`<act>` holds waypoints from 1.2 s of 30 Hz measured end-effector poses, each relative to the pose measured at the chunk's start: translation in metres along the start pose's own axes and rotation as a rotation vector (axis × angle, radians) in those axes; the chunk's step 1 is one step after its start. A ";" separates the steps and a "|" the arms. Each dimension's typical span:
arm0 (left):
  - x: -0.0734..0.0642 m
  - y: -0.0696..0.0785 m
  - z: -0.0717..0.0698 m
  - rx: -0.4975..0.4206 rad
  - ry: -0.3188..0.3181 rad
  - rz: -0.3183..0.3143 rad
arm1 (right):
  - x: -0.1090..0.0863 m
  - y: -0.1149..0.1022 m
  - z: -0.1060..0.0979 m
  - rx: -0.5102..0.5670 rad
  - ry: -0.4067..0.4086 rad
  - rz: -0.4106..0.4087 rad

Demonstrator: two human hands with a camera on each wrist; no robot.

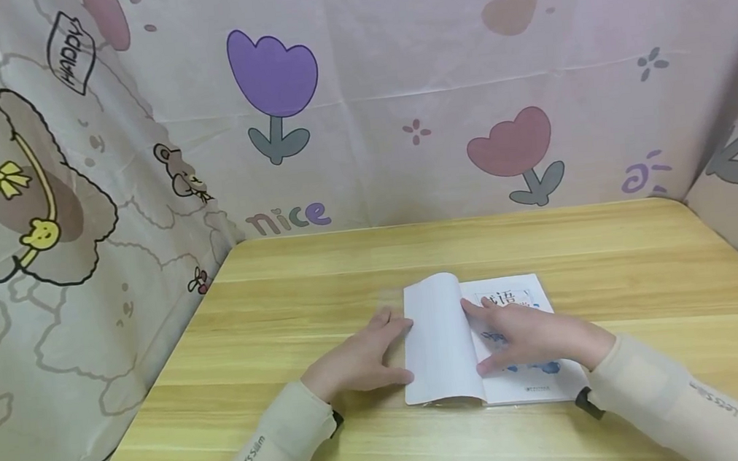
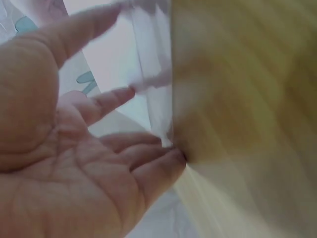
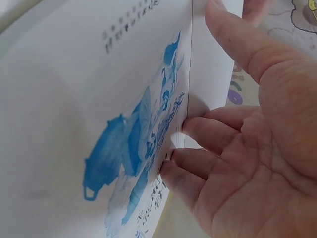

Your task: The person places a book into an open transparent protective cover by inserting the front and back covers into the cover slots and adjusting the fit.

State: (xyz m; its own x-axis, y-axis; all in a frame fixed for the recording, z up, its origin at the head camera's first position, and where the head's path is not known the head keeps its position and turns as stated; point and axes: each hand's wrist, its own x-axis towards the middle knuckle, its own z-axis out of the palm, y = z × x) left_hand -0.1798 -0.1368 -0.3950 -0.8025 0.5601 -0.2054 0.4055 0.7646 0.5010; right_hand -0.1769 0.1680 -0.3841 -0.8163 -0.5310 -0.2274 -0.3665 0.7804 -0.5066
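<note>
A white book lies on the wooden table with its front leaf [image 1: 437, 345] turned over to the left, bulging near the fold. The title page [image 1: 521, 391] on the right carries dark characters and a blue ink picture [image 3: 131, 144]. My left hand [image 1: 362, 357] is at the leaf's outer left edge, thumb and fingers spread apart with the tips right at the edge. The right hand [image 1: 536, 331] lies over the title page and hides part of it. Its thumb and fingertips touch along the fold, the fingers extended, as the right wrist view shows.
The wooden tabletop [image 1: 319, 264] runs back to a printed cloth [image 1: 376, 157] with tulips and the word "nice". More of this cloth hangs at the left and right sides. Both forearms wear pale sleeves [image 1: 275, 436] with dark wrist straps [image 1: 588, 403].
</note>
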 end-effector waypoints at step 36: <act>-0.002 -0.019 -0.002 -0.037 -0.037 0.027 | -0.002 -0.005 0.002 -0.055 0.011 0.004</act>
State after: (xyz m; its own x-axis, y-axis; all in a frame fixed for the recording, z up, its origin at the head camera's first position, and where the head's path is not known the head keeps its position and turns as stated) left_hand -0.1873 -0.1532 -0.4023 -0.7744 0.5926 -0.2216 0.4101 0.7369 0.5375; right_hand -0.1728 0.1646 -0.3832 -0.8227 -0.5244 -0.2196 -0.3872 0.7996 -0.4590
